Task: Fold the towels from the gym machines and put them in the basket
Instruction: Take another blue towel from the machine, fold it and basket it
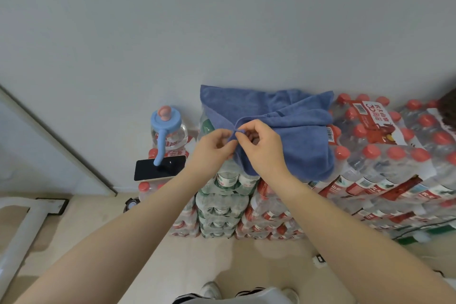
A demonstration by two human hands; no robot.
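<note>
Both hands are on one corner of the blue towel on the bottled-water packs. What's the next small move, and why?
Probably slide the left hand along the edge to the next corner while the right hand keeps its pinch. The blue terry towel lies rumpled on the shrink-wrapped water-bottle packs, so it needs spreading before a fold.

Plain grey wall (222,20); beige floor (153,266); stacked water-bottle packs (370,168) against wall; white frame (22,237) lower left.

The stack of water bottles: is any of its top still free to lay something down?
Only right of the blue towel, on the red-capped packs by the wall. The left is crowded: both hands pinch the towel corner, and a phone and jug fill the low stack.
</note>
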